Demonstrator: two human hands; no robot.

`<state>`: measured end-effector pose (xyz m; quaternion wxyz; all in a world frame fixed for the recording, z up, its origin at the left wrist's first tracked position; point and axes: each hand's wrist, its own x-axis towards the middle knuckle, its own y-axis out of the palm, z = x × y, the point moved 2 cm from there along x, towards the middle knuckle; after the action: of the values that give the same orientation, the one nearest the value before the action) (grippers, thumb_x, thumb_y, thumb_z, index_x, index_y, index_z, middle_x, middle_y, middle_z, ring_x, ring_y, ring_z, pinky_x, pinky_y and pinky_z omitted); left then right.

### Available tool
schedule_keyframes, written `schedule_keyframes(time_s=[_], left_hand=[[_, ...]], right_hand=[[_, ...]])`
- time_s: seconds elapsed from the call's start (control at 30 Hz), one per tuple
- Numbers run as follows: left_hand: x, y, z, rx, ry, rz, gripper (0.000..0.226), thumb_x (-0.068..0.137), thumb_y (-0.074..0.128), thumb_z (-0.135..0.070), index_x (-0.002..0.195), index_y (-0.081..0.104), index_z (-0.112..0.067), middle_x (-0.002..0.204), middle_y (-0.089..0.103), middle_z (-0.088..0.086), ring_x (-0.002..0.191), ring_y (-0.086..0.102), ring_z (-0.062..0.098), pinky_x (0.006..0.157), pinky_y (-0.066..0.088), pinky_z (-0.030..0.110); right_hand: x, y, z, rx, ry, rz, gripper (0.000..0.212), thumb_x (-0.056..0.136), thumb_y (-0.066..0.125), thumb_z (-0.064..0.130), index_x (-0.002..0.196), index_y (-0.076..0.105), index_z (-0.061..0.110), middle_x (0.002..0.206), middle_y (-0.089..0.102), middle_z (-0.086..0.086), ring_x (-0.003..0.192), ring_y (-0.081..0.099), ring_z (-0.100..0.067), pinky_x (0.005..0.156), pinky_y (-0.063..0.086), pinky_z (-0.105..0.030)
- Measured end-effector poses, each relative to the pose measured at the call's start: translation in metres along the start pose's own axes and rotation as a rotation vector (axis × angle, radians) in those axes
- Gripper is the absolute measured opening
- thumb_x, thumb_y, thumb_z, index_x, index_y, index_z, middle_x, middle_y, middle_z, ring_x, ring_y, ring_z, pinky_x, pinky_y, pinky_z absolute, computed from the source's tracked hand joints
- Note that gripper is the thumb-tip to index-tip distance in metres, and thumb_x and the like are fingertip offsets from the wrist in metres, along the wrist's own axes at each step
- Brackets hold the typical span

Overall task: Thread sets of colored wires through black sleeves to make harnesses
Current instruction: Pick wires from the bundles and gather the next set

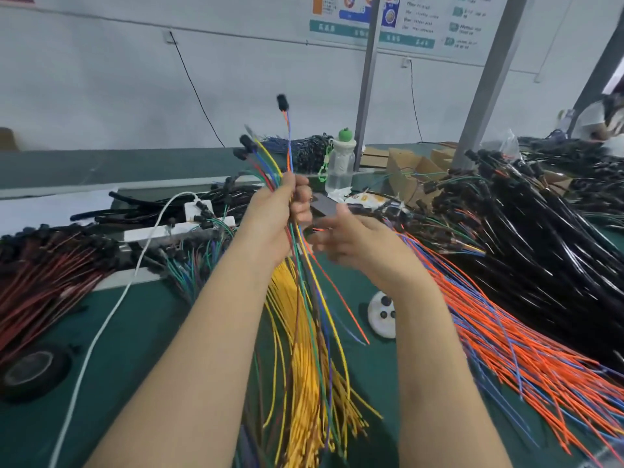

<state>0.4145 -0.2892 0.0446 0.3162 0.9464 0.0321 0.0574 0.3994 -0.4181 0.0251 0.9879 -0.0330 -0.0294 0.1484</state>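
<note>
Several colored wires (305,265), yellow, green, blue, red and orange among them, stand gathered in one bunch raised above the green worktop (135,332) in the head view. The left hand (277,214) grips this bunch, its fingers (300,194) curled round the strands just below where they fan out. Above the fist the wires spread apart and end in small black connectors (282,102), one standing higher than the rest; below it the loose ends hang down toward the worktop. The right hand (354,241) is just beside the hanging strands, on their right side, and it is blurred, so one cannot tell whether its fingers pinch a wire or only reach toward it. Under the hands lies a pile of yellow wires (304,383), and to the right of it a broad spread of orange and blue wires (506,332). A heap of black sleeved harnesses (540,231) fills the right side of the worktop. Red wires (44,282) lie at the left, near a roll of black tape (30,369) and a white cable (101,332). A clear bottle (341,163) stands behind the hands.
</note>
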Motion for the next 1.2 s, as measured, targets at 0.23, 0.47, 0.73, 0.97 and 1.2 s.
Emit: schedule_keyframes(time_s=[0.23, 0.47, 0.73, 0.97, 1.2], left_hand=[[-0.028, -0.031, -0.038, -0.109, 0.062, -0.159, 0.026, 0.103, 0.035, -0.014, 0.086, 0.053, -0.006, 0.057, 0.067, 0.004, 0.041, 0.055, 0.004, 0.040, 0.045, 0.015], [-0.058, -0.078, -0.080, -0.281, 0.081, -0.224, 0.032, 0.104, 0.031, -0.019, 0.075, 0.045, -0.013, 0.038, 0.033, -0.008, 0.026, 0.021, 0.001, 0.027, 0.017, 0.012], [-0.092, -0.075, -0.137, 0.153, 0.192, -0.143, 0.038, 0.100, 0.036, -0.044, 0.072, 0.040, -0.018, 0.042, 0.047, -0.007, 0.033, 0.039, 0.005, 0.036, 0.031, 0.015], [-0.128, -0.074, -0.106, 0.569, -0.170, 0.241, 0.054, 0.095, 0.021, -0.058, 0.084, 0.056, -0.019, 0.061, 0.056, 0.000, 0.048, 0.050, 0.012, 0.048, 0.047, 0.022], [-0.125, -0.096, -0.092, 0.812, -0.079, 0.241, 0.037, 0.103, 0.033, -0.031, 0.079, 0.054, -0.013, 0.048, 0.028, -0.012, 0.037, 0.021, 0.000, 0.035, 0.018, 0.012]], right_hand=[[-0.021, 0.062, 0.019, -0.727, -0.279, 0.203, 0.038, 0.102, 0.040, 0.022, 0.078, 0.059, 0.001, 0.064, 0.060, -0.008, 0.057, 0.053, -0.018, 0.062, 0.043, -0.030], [-0.045, 0.101, 0.033, -1.005, -0.281, 0.352, 0.039, 0.102, 0.041, 0.035, 0.079, 0.062, 0.011, 0.055, 0.048, 0.007, 0.052, 0.043, -0.007, 0.055, 0.035, -0.015], [-0.063, 0.194, 0.030, 0.341, -0.016, 0.559, 0.041, 0.103, 0.035, 0.038, 0.066, 0.032, 0.021, 0.047, 0.026, 0.009, 0.033, 0.022, -0.002, 0.034, 0.020, -0.013], [-0.027, 0.170, 0.087, 1.017, -0.190, 0.179, 0.053, 0.103, 0.031, 0.042, 0.054, 0.028, 0.022, 0.037, 0.019, 0.010, 0.026, 0.015, -0.002, 0.027, 0.010, -0.012], [-0.010, 0.131, 0.076, 1.181, -0.241, 0.017, 0.046, 0.104, 0.030, 0.041, 0.063, 0.030, 0.019, 0.039, 0.021, 0.009, 0.029, 0.017, -0.004, 0.031, 0.011, -0.016]])
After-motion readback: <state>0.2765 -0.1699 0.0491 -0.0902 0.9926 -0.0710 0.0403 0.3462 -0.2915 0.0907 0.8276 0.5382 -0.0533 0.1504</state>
